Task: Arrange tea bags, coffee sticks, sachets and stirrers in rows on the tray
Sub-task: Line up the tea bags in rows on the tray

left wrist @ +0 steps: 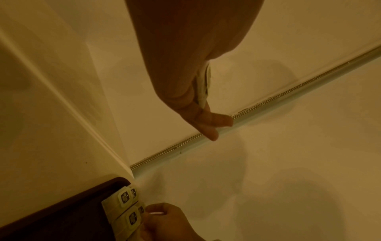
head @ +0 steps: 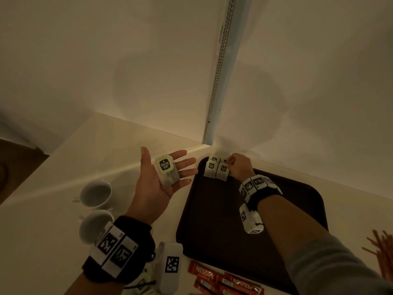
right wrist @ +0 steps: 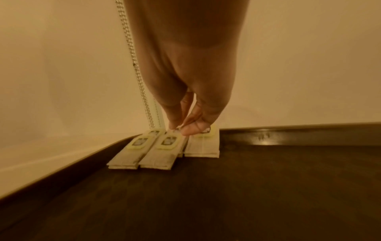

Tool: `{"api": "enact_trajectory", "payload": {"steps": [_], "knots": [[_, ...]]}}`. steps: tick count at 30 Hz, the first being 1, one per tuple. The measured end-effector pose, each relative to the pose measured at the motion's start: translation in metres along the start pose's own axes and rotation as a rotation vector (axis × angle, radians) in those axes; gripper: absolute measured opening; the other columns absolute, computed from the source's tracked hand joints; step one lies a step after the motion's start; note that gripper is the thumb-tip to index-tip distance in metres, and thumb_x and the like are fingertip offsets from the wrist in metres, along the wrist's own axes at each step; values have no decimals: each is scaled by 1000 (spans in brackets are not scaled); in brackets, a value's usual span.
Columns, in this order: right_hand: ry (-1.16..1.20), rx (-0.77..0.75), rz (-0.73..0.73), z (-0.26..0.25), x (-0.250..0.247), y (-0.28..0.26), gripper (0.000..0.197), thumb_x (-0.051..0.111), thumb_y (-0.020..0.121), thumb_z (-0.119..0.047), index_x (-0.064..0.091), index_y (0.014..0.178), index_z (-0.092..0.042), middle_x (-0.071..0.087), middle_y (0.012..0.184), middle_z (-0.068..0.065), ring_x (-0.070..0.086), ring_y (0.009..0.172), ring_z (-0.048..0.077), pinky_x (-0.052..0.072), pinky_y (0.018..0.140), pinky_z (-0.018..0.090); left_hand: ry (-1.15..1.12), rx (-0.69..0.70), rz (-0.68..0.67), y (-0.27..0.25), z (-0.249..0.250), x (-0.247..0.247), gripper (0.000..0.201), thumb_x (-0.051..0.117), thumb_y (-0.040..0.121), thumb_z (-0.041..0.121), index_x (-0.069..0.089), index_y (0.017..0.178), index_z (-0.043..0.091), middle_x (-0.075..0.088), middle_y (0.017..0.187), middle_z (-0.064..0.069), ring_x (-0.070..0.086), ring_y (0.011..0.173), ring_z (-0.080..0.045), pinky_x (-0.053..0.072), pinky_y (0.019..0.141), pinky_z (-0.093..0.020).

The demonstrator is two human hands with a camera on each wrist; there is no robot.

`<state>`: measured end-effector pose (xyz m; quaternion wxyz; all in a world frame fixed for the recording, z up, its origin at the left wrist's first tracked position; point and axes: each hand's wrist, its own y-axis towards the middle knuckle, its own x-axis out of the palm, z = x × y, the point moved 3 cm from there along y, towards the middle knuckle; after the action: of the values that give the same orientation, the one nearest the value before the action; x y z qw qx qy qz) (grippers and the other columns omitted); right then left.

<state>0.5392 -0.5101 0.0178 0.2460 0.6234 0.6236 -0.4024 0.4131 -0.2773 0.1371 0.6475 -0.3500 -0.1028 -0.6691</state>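
Observation:
My left hand point(head: 165, 154) is held flat, palm up, left of the tray, with a white tea bag point(head: 167, 171) with a dark label lying loose on it. Its edge shows beside the palm point(left wrist: 203, 84) in the left wrist view. The dark brown tray point(head: 276, 211) lies on the counter. Several tea bags point(head: 216, 169) lie side by side in its far left corner. My right hand point(head: 230, 163) reaches there; thumb and forefinger point(right wrist: 191, 130) pinch the top of one tea bag point(right wrist: 164, 146) among them.
Two white cups point(head: 98, 194) point(head: 95, 226) stand left of the tray. Red coffee sticks point(head: 212, 275) lie at the tray's near edge, and wooden stirrers point(head: 380, 252) to its right. Walls meet just behind the tray's corner, with a bead chain point(head: 219, 67) hanging there.

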Motion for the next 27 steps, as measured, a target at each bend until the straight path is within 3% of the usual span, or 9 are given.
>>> {"api": "enact_trajectory", "payload": {"steps": [4, 6, 9, 11, 14, 16, 19, 22, 27], "knots": [[154, -130, 80, -38, -23, -17, 14, 64, 88, -19, 64, 99, -11, 62, 98, 4, 57, 85, 11, 45, 74, 19, 128, -74, -42, 3, -5, -2, 101, 14, 65, 79, 63, 113, 5, 71, 104, -19, 71, 74, -26, 54, 47, -24], [353, -310, -6, -80, -43, -42, 12, 62, 89, -24, 66, 98, -17, 62, 95, -4, 53, 78, -3, 41, 69, 10, 204, -116, -49, 6, -7, -1, 105, 10, 64, 80, 63, 114, 4, 71, 104, -19, 71, 74, -27, 53, 46, -24], [381, -597, -224, -135, -68, -90, 9, 67, 85, -25, 69, 93, -22, 64, 93, -4, 52, 79, -3, 38, 69, 6, 277, -112, -45, 10, -9, 9, 102, 3, 69, 79, 66, 110, 9, 72, 101, -19, 71, 78, -29, 52, 46, -23], [335, -709, -253, -154, -80, -110, 7, 72, 81, -23, 70, 88, -21, 62, 88, -4, 51, 79, 0, 37, 70, 7, 290, -65, -55, 10, -6, 17, 98, 2, 73, 77, 67, 106, 12, 72, 99, -20, 71, 81, -31, 51, 48, -24], [286, -774, -186, -166, -99, -123, 4, 72, 81, -19, 69, 83, -16, 61, 79, -11, 53, 76, 1, 39, 69, 8, 272, 8, -116, 8, 0, 28, 88, 14, 69, 76, 65, 110, 16, 70, 108, -16, 69, 95, -28, 54, 57, -26], [236, -786, -143, -173, -114, -128, 6, 70, 83, -20, 69, 83, -14, 63, 74, -14, 57, 72, 1, 42, 66, 9, 253, 134, -157, 6, 3, 31, 66, 36, 78, 69, 60, 116, 20, 67, 117, -7, 67, 104, -21, 55, 70, -28], [93, -809, -50, -185, -136, -137, 8, 69, 83, -29, 70, 83, -21, 66, 73, -12, 58, 66, 7, 43, 62, 13, 293, 345, -185, 2, 6, 33, 28, 70, 80, 27, 66, 107, 21, 71, 102, 1, 67, 99, -18, 54, 76, -26], [-48, -855, 31, -199, -153, -147, 12, 65, 84, -35, 69, 82, -24, 62, 72, -15, 51, 63, -1, 37, 60, 10, 329, 408, -169, -4, 6, 41, 16, 73, 78, 16, 75, 91, 25, 74, 92, 3, 69, 87, -15, 52, 72, -21], [-251, -905, 151, -209, -167, -163, 29, 53, 87, -48, 64, 81, -21, 56, 71, -9, 43, 60, 2, 38, 60, 25, 256, 467, -190, -8, 9, 52, 21, 72, 75, 16, 73, 95, 23, 74, 93, 3, 70, 84, -14, 51, 72, -21]]}}
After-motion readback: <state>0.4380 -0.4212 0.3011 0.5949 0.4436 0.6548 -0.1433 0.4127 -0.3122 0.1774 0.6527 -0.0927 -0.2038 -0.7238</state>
